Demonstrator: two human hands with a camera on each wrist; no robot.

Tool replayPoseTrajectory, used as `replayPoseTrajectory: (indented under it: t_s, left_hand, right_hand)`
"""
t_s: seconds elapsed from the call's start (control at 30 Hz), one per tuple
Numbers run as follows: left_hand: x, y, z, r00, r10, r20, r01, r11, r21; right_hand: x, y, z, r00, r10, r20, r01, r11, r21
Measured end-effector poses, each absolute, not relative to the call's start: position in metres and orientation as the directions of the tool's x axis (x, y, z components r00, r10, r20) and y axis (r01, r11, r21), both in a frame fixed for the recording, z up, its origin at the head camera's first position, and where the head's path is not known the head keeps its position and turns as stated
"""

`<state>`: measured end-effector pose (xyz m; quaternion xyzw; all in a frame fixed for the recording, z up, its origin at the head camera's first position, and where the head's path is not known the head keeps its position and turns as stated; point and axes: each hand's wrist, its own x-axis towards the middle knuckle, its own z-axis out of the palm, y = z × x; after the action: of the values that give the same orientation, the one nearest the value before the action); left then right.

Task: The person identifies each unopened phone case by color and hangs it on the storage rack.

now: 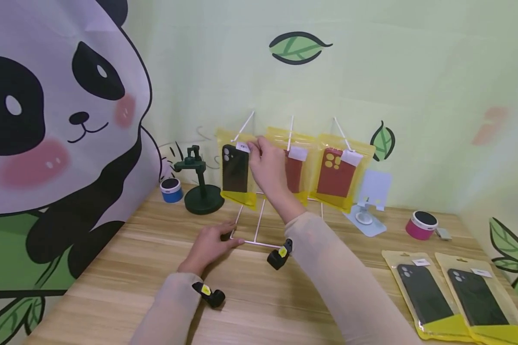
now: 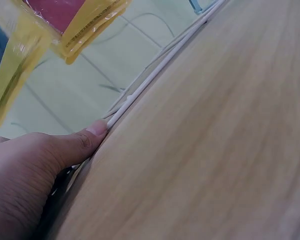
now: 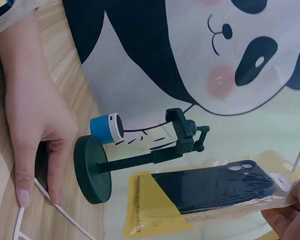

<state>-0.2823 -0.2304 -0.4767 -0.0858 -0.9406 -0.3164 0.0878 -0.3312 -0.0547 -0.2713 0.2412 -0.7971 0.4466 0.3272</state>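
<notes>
My right hand [image 1: 268, 165] pinches the upper right edge of a clear-and-yellow bag holding a black phone case [image 1: 235, 172]. The bag hangs at the left prong of a white wire display rack [image 1: 259, 225]; its top hole is too small to make out. In the right wrist view, the fingertips grip beside the white label of the bagged case [image 3: 215, 187]. My left hand [image 1: 210, 247] rests at the rack's front left base corner, its thumb [image 2: 80, 147] pressing the front wire. Two bagged red phone cases [image 1: 337, 172] hang from the middle and right prongs.
Two bagged black phone cases [image 1: 427, 292] lie at the right front. A dark green stand [image 1: 203, 196] and blue round speaker [image 1: 171, 191] are left of the rack. To its right are a white phone stand [image 1: 367, 220] and pink speaker [image 1: 421, 227].
</notes>
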Motion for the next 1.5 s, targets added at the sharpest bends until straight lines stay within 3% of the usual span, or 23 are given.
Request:
replayPoseTrajectory:
  t_s: [0.27,0.53,0.77,0.93,1.1,1.37,1.5]
  left_hand:
    - [-0.283,-0.228,-0.477,-0.973,0.095,0.212,0.205,0.785,0.584]
    - [-0.284,-0.230,-0.478,-0.971,0.100,0.215,0.209,0.789,0.577]
    - [-0.283,-0.228,-0.474,-0.966,0.112,0.233,0.229,0.786,0.574]
    - [-0.280,-0.227,-0.473,-0.968,0.105,0.227,0.221,0.785,0.579]
    - [-0.281,-0.224,-0.478,-0.972,0.105,0.211,0.212,0.782,0.586]
    - [-0.284,-0.227,-0.478,-0.964,0.101,0.248,0.228,0.793,0.564]
    - [-0.283,-0.225,-0.476,-0.964,0.114,0.238,0.233,0.793,0.563]
  right_hand:
    - [-0.350,-0.053,-0.268,-0.811,-0.006,0.585,-0.539,0.395,-0.744]
    - [-0.348,-0.039,-0.278,-0.852,-0.027,0.522,-0.488,0.402,-0.775]
    - [-0.321,0.003,-0.316,-0.857,-0.206,0.473,-0.516,0.323,-0.794]
    - [-0.286,0.064,-0.354,-0.831,-0.371,0.414,-0.537,0.342,-0.771]
    - [-0.265,0.165,-0.383,-0.784,-0.515,0.346,-0.589,0.443,-0.676]
    - [-0.278,0.310,-0.388,-0.860,-0.407,0.309,-0.510,0.720,-0.470]
    - [-0.284,0.346,-0.399,-0.912,-0.376,0.163,-0.409,0.801,-0.438]
